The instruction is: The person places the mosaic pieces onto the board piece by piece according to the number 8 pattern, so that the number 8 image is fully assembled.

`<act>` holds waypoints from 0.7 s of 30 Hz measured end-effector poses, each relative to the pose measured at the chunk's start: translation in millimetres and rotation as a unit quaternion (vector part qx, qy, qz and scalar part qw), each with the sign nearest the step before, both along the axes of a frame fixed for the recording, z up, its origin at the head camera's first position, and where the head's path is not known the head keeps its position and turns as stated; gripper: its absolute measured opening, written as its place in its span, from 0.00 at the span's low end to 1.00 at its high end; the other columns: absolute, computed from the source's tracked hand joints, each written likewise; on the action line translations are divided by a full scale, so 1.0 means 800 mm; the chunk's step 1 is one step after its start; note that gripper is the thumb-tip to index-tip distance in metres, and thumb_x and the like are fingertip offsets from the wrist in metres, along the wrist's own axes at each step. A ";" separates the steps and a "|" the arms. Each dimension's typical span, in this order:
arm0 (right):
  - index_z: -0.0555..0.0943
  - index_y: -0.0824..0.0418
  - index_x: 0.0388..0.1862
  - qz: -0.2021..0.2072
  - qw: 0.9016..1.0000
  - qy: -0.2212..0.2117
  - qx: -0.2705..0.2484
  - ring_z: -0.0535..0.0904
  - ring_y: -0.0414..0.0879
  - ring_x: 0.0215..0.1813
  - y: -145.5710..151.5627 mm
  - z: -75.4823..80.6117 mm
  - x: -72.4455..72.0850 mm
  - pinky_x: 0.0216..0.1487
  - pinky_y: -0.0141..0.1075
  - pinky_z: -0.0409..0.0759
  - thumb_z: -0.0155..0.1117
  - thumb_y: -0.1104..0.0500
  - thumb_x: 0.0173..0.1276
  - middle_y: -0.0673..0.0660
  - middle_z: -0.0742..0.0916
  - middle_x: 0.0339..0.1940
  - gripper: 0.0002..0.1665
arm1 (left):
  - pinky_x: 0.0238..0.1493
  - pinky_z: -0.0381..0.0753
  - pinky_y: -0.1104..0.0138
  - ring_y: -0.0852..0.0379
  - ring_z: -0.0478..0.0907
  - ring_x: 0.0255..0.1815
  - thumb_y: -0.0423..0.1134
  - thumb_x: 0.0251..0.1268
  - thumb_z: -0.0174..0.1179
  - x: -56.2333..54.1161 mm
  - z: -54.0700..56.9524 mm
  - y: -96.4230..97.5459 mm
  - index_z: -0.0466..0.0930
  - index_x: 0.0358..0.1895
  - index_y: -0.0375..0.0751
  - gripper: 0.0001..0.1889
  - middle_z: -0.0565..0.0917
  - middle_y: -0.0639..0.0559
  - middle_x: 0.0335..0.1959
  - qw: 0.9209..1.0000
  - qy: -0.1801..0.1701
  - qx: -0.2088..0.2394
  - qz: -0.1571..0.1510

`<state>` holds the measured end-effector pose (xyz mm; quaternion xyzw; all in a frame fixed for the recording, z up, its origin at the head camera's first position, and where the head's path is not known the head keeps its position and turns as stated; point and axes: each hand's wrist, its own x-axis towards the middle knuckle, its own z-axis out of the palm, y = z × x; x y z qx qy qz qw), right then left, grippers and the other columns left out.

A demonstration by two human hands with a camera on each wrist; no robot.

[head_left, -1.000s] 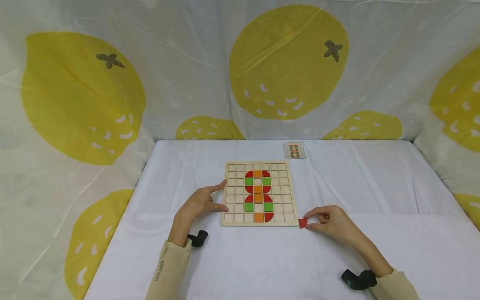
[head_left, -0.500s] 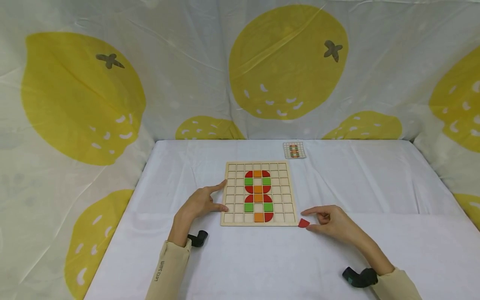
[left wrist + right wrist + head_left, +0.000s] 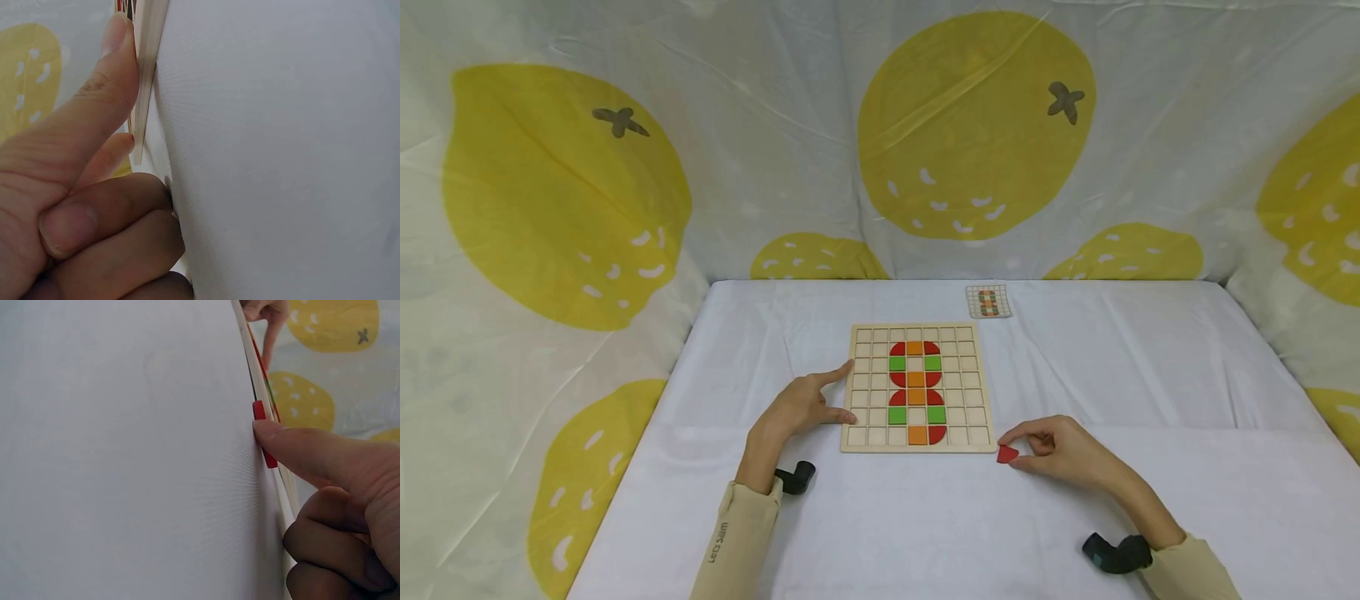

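Note:
The square wooden grid board (image 3: 957, 397) lies flat on the table, with red quarter-round, orange and green square tiles forming a figure like an 8. At its left edge is my left hand (image 3: 797, 410): thumb on the rim, index finger straight along the side, the other fingers folded in the left wrist view. By the board's near right corner, my right hand (image 3: 1067, 450) pinches a loose red quarter-round tile (image 3: 1007, 454) between thumb and index finger. In the right wrist view the thumb presses the red tile (image 3: 270, 460), low against the white cloth.
A small pattern card (image 3: 988, 302) showing the same coloured figure lies behind the board's far right corner. White cloth (image 3: 1112, 358) covers the table. A lemon-print curtain (image 3: 790, 150) hangs behind and at both sides. Each wrist wears a black camera (image 3: 1118, 554).
My right index finger lifted off the red tile, then came back down on it. The tile has turned and shifted slightly towards the near side. My left hand and the board stay put.

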<state>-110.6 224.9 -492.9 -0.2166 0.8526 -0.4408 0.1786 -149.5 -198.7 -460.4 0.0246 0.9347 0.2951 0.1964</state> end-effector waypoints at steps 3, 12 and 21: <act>0.89 0.48 0.42 -0.021 1.000 0.011 0.015 0.57 0.32 0.23 0.001 0.000 0.001 0.29 0.29 0.63 0.82 0.56 0.58 0.43 0.62 0.18 0.13 | 0.31 0.62 0.65 0.58 0.60 0.25 0.55 0.51 0.79 -0.001 0.000 0.001 0.57 0.81 0.66 0.53 0.65 0.55 0.20 1.000 -0.002 0.002 0.002; 0.90 0.48 0.45 -0.024 1.000 0.011 0.009 0.57 0.32 0.23 0.014 -0.002 -0.002 0.30 0.29 0.64 0.80 0.55 0.61 0.43 0.62 0.18 0.13 | 0.33 0.63 0.64 0.58 0.61 0.25 0.54 0.51 0.79 0.000 -0.001 0.000 0.58 0.81 0.66 0.53 0.64 0.55 0.21 1.000 0.003 0.007 -0.002; 0.90 0.48 0.40 -0.026 0.999 0.034 0.013 0.59 0.32 0.25 0.013 0.004 -0.004 0.31 0.29 0.64 0.82 0.52 0.59 0.42 0.63 0.19 0.11 | 0.33 0.64 0.64 0.58 0.62 0.26 0.54 0.52 0.79 0.000 -0.001 0.000 0.58 0.81 0.66 0.53 0.65 0.54 0.22 1.000 0.002 0.007 0.001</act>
